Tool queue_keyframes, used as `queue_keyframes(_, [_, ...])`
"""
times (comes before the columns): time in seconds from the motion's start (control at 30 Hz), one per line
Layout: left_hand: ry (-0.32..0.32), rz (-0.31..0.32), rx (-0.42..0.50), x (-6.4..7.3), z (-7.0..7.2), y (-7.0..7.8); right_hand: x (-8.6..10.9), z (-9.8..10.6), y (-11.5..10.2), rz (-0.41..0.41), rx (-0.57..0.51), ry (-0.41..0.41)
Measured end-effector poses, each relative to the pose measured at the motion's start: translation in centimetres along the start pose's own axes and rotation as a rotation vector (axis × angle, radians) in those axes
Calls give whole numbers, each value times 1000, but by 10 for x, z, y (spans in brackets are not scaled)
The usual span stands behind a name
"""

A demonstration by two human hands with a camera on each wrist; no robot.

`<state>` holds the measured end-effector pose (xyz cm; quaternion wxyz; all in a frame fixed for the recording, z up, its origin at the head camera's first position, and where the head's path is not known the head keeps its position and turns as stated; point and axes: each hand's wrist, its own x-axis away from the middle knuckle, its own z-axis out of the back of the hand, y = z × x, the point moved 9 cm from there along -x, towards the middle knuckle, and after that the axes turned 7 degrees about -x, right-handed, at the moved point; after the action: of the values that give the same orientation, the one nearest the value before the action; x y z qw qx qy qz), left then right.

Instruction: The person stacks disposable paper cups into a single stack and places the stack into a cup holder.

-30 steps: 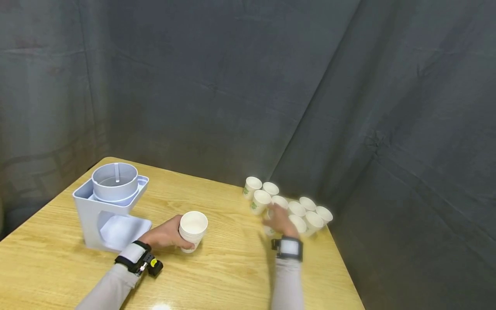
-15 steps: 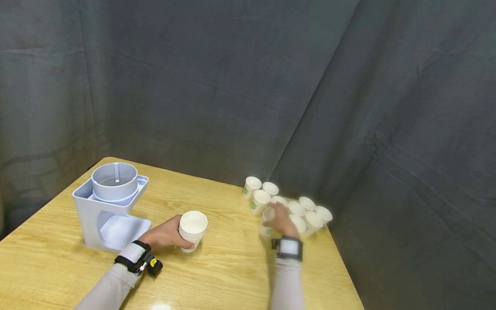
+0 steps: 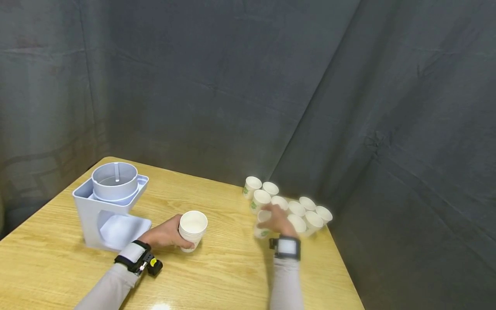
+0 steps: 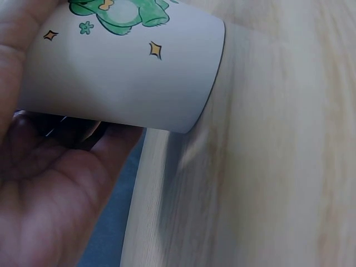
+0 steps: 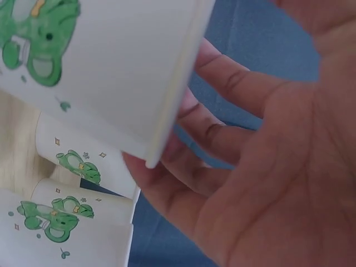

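My left hand grips a stack of white paper cups in the middle of the table. In the left wrist view the cup shows a green animal print and small stars, its base close over the wood. My right hand, blurred in the head view, holds a paper cup at the near left of a cluster of cups. The right wrist view has fingers bent behind that cup's rim, with the thumb mostly out of frame.
Several more paper cups stand close together at the table's back right corner, by the dark curtain. On the left is a pale grey-blue dispenser with a round bowl on top and a low shelf.
My right hand has shifted slightly left, and the cup with it now stands a little apart from the cluster. The left hand and its stack have stayed in place.
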<state>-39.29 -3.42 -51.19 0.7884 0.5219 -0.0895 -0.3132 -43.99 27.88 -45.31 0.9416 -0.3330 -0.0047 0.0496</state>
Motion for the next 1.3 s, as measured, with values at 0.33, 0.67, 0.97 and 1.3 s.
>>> queue_keyframes(0.33, [-2, 2, -27, 0, 0, -4, 5, -8, -17, 27, 37, -62])
queue_keyframes(0.67, [-6, 2, 4, 0, -1, -2, 4, -17, -43, 112, 3, -86])
queue_keyframes(0.97, [-3, 13, 18, 0, -1, 0, 9, -23, -77, 215, -21, -80])
queue_keyframes(1.3, [-7, 14, -12, -1, -1, -4, 16, -24, -107, 312, -33, -30])
